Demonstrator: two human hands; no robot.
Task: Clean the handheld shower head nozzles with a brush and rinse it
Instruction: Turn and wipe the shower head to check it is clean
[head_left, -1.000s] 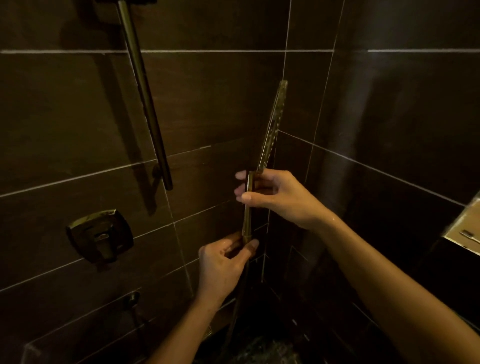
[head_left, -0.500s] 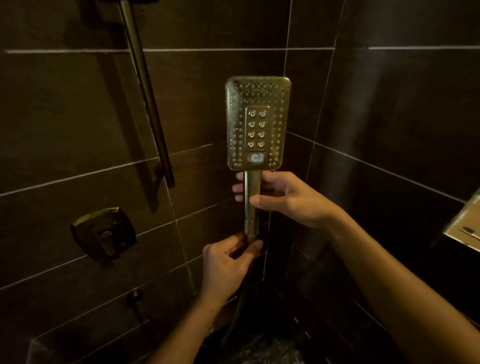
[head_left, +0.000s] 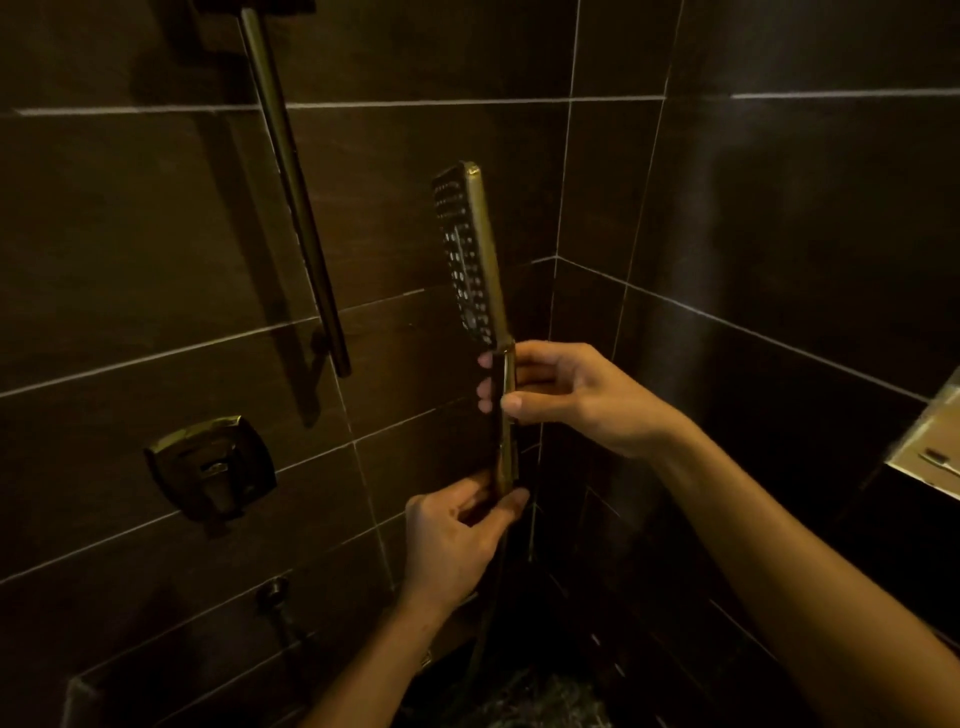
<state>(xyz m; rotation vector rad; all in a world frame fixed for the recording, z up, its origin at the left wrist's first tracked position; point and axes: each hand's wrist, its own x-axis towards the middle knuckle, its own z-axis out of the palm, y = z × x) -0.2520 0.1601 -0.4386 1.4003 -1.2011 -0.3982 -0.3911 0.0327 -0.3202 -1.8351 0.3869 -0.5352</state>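
Against the corner of a dark tiled wall (head_left: 130, 234): shower head (head_left: 470, 260) held upright, nozzle face turned leftward, probably for inspection before brushing. Right hand (head_left: 571, 395) wrapped round the upper handle (head_left: 505, 452); left hand (head_left: 457, 540) pinching its lower end above the hose (head_left: 491, 597), likely for control of rotation. Flat rectangular metal body, brassy sheen; face studded with rows of small rounded nozzles. No brush visible.

Brass-gold shower head (head_left: 475, 254) with a dotted nozzle face, against dark brown tiles (head_left: 130, 234) lined with pale grout
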